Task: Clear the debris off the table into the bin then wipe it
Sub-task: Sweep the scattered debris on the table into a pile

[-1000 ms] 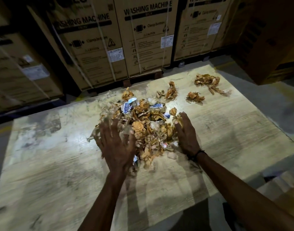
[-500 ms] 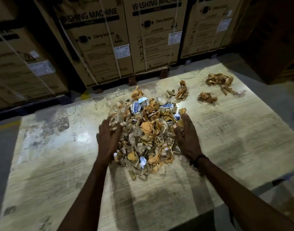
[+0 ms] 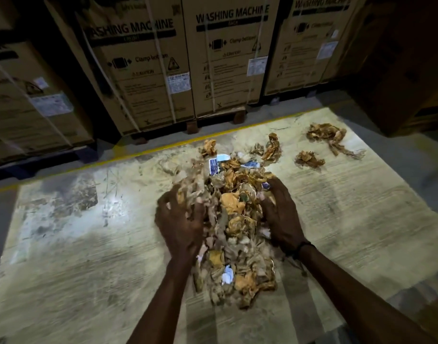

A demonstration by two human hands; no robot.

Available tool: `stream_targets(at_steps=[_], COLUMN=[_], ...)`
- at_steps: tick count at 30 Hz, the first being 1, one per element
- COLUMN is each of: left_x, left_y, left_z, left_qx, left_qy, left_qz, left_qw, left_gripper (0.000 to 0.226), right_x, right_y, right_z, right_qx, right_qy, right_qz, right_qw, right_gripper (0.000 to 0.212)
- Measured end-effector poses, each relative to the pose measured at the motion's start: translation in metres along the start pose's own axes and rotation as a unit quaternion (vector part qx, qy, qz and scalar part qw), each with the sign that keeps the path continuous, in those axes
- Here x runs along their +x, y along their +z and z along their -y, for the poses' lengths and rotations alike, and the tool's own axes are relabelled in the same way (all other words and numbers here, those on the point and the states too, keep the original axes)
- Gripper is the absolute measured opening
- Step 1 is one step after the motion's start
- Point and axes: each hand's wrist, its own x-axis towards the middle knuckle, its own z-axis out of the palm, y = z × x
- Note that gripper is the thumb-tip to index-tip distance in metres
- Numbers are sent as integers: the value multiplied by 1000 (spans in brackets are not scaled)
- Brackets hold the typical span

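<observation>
A heap of crumpled brown paper and torn scraps (image 3: 237, 219) lies in the middle of the worn wooden table (image 3: 88, 269). My left hand (image 3: 180, 219) presses against the heap's left side, its fingers curled into the scraps. My right hand (image 3: 280, 214) cups the right side, fingers bent around the paper. Two smaller clumps sit apart at the far right: a small wad (image 3: 308, 158) and a larger stringy one (image 3: 329, 135). Another twisted piece (image 3: 272, 145) lies behind the heap. No bin or cloth is in view.
Tall cardboard washing-machine boxes (image 3: 143, 70) stand in a row behind the table on pallets. A yellow floor line (image 3: 163, 150) runs along the table's far edge. Dark boxes rise at the right (image 3: 399, 70). The table's near right corner drops off at the lower right.
Both hands have closed in on the heap from its sides, squeezing it narrower and drawing it toward me. The view has shifted nearer to the table.
</observation>
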Motion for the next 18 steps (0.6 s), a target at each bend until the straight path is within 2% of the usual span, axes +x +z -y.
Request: stream_targets(at_steps=[3, 6, 9, 10, 13, 15, 18], left_x=[22, 67, 119, 131, 137, 128, 120], left_y=[-15, -12, 3, 8, 26, 33, 35], left_z=[13, 28, 43, 43, 33, 27, 30], left_qx=[23, -16, -75, -85, -86, -99, -171], left_qy=[-6, -8, -58, -62, 0, 29, -2], left_qz=[-53, -40, 75, 120, 230, 269, 277], left_qw=[998, 999, 993, 987, 969, 958, 945], left_gripper=[69, 72, 90, 93, 80, 71, 66], right_x=[25, 63, 110, 125, 152, 145, 124], right_y=[-14, -23, -20, -18, -4, 5, 7], right_z=[-5, -13, -25, -28, -31, -26, -18], right_qx=[-8, -27, -37, -43, -48, -34, -1], right_qy=[-12, -39, -23, -11, -2, -22, -68], right_qz=[-11, -13, 25, 47, 109, 137, 176], right_qw=[1000, 999, 999, 998, 993, 990, 982], right_gripper=[64, 67, 59, 62, 74, 69, 58])
